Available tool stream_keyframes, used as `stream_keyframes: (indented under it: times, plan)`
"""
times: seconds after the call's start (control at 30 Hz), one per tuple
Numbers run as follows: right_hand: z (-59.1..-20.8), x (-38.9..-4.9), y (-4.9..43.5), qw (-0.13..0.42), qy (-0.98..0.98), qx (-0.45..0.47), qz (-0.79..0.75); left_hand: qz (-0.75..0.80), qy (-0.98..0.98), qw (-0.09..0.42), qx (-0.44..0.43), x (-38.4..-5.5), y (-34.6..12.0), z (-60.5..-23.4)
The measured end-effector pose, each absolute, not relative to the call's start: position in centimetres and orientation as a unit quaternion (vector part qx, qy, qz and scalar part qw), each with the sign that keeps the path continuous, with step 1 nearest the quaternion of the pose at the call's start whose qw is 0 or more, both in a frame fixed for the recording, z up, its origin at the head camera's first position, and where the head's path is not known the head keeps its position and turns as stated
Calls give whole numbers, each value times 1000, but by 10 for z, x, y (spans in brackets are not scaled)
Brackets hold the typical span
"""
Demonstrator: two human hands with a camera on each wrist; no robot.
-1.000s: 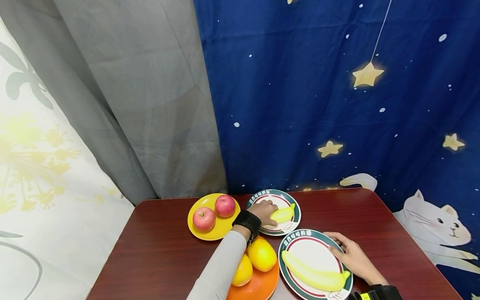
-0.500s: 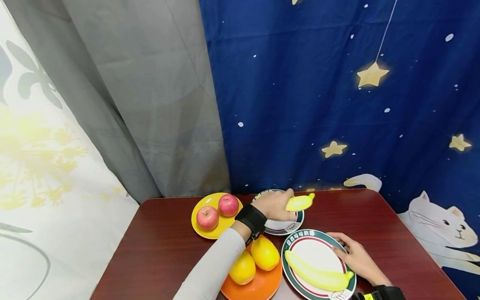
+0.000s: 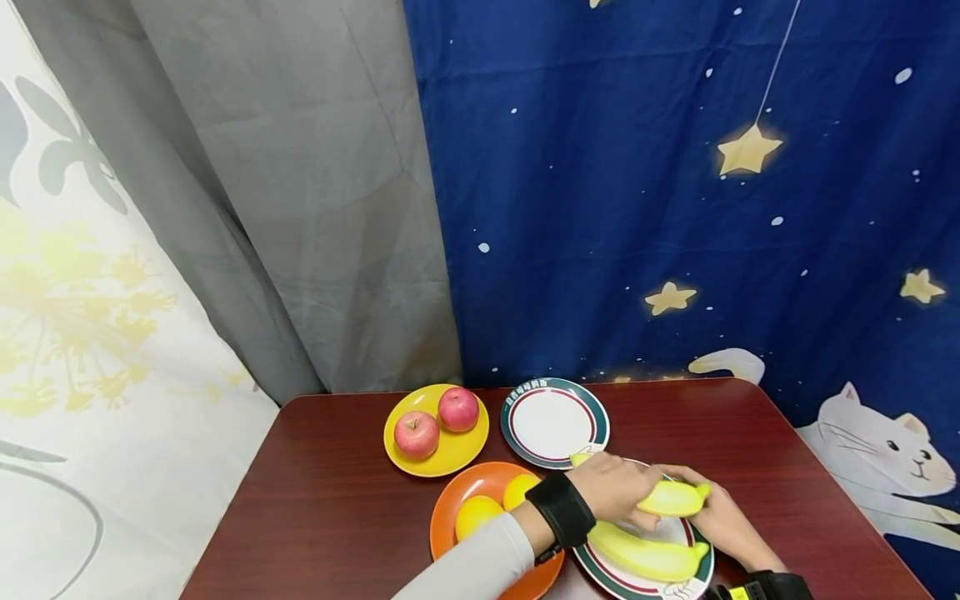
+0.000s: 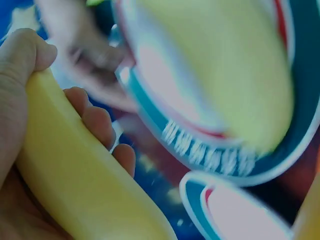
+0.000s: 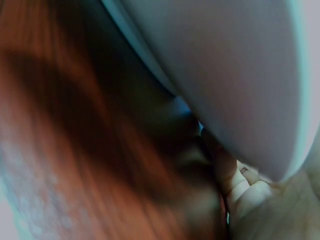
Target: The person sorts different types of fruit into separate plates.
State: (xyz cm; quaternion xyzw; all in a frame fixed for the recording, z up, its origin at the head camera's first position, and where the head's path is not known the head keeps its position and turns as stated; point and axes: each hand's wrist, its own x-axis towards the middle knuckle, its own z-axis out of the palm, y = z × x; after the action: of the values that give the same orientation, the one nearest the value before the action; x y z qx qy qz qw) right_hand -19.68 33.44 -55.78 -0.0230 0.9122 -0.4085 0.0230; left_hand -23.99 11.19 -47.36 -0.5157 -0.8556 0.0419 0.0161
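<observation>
My left hand (image 3: 617, 487) grips a yellow banana (image 3: 672, 498) and holds it over the near green-rimmed plate (image 3: 594, 570). In the left wrist view, thumb and fingers wrap round this banana (image 4: 85, 165). A second banana (image 3: 645, 555) lies on that plate, partly behind the left hand. At the plate's right side, my right hand (image 3: 723, 523) holds the rim, its fingers partly hidden by the raised banana. The right wrist view shows the plate's pale side (image 5: 235, 75) close up, with fingers (image 5: 242, 192) at its edge.
A matching green-rimmed plate (image 3: 553, 425) stands at the back of the brown table (image 3: 322, 517). Left of it is a yellow plate (image 3: 457, 454) with two apples (image 3: 416, 435). An orange plate (image 3: 442, 521) with two yellow-orange fruits (image 3: 477, 515) lies partly under the left forearm.
My left hand has lifted the banana off the back plate and carried it right and nearer, over the near plate. The right hand stays at that plate's rim.
</observation>
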Motion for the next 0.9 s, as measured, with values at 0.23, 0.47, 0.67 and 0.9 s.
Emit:
stream_keyframes:
  times: [0.23, 0.47, 0.67, 0.9]
  plan:
    - [-555, -198, 338, 40, 908, -44, -415, 34, -874, -68, -480, -234, 115, -496]
    - [-549, -198, 349, 118, 866, -94, -476, 41, -875, -95, -473, -238, 112, -499]
    - [-540, -196, 354, 179, 823, -129, -523, 43, -875, -104, -471, -239, 110, -501]
    - [-517, -199, 350, 89, 879, -145, -445, -8, -866, -39, -498, -247, 90, -474]
